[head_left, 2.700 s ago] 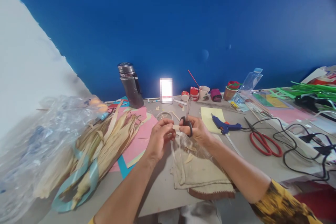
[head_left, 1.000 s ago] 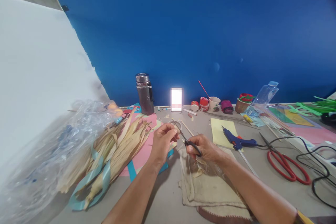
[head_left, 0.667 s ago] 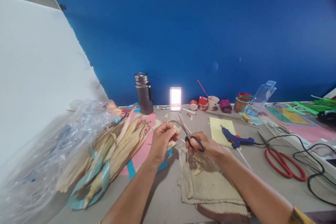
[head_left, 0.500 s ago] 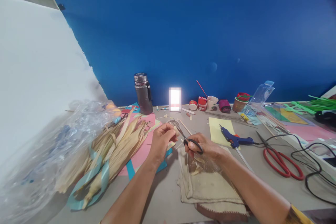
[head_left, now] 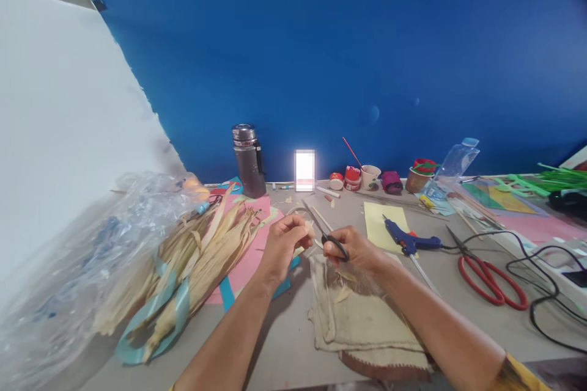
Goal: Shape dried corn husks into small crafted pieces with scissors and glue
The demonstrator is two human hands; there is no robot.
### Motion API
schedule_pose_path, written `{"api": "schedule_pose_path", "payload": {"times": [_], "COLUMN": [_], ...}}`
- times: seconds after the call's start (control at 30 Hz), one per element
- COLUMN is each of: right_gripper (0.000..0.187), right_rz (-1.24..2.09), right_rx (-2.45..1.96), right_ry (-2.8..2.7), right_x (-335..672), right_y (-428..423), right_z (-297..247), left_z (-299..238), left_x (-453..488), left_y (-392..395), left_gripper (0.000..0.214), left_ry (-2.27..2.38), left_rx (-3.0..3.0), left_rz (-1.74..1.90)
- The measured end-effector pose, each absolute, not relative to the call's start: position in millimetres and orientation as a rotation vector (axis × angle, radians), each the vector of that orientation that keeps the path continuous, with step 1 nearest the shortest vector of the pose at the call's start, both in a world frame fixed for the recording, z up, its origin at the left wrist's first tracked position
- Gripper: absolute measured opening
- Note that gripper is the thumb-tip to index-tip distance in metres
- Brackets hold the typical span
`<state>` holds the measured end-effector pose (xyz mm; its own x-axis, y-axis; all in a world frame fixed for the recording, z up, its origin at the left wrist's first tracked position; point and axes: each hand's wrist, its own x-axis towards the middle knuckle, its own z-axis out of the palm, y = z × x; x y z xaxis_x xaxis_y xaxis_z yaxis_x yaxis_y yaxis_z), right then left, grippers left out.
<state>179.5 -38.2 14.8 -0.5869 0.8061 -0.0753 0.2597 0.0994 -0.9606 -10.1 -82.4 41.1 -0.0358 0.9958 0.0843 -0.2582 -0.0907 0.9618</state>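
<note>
My right hand (head_left: 351,248) grips a small pair of scissors with black handles (head_left: 338,245); the blades point up and away, close to my left hand. My left hand (head_left: 288,243) pinches a small pale piece (head_left: 309,231) that looks like dried husk, partly hidden by the fingers. Beneath my right hand lies a folded beige cloth (head_left: 367,321) with pale scraps (head_left: 343,293) on it. A bundle of dried corn husks (head_left: 215,250), looped with a light blue ribbon (head_left: 181,311), rests left of my left hand.
A blue glue gun (head_left: 410,239) lies by yellow paper (head_left: 373,217); red-handled scissors (head_left: 490,281) and a black cable (head_left: 543,263) are further right. A thermos (head_left: 248,165), paint jars (head_left: 352,178) and a paper cup (head_left: 370,178) stand along the blue wall. Plastic wrapping (head_left: 105,244) covers the left.
The small scissors have turned in my right hand, and their blades now look closer together and a little apart from the pale piece. My left hand keeps its pinch. The view has shifted slightly.
</note>
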Motion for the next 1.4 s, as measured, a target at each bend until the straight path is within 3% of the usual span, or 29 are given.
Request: {"api": "schedule_pose_path", "payload": {"times": [0.2, 0.27, 0.5, 0.67, 0.93, 1.13, 1.4], "right_gripper": [0.039, 0.033, 0.038, 0.041, 0.044, 0.031, 0.019], "right_rz": [0.496, 0.349, 0.235, 0.161, 0.069, 0.084, 0.148], "right_rx": [-1.685, -1.783, -1.891, -1.888, -1.947, -1.843, -1.531], "right_ry": [-2.091, -2.176, -2.233, -2.28, -2.304, -2.414, -2.402], "right_x": [190, 194, 191, 190, 190, 180, 169], "right_y": [-25, -21, -20, -20, -20, -31, -46], "right_z": [23, 22, 16, 16, 16, 25, 21], "left_z": [37, 36, 31, 30, 27, 17, 9], "left_x": [-11, -10, -8, -8, -12, -9, 6], "left_y": [-78, -78, -74, -72, -69, -64, -71], "left_gripper": [0.023, 0.024, 0.029, 0.044, 0.019, 0.024, 0.027], "left_ry": [1.02, 1.033, 0.998, 0.968, 0.934, 0.85, 0.825], "left_rx": [0.816, 0.784, 0.714, 0.688, 0.596, 0.428, 0.695], "left_rz": [1.374, 1.358, 1.367, 1.361, 1.332, 1.248, 1.269]}}
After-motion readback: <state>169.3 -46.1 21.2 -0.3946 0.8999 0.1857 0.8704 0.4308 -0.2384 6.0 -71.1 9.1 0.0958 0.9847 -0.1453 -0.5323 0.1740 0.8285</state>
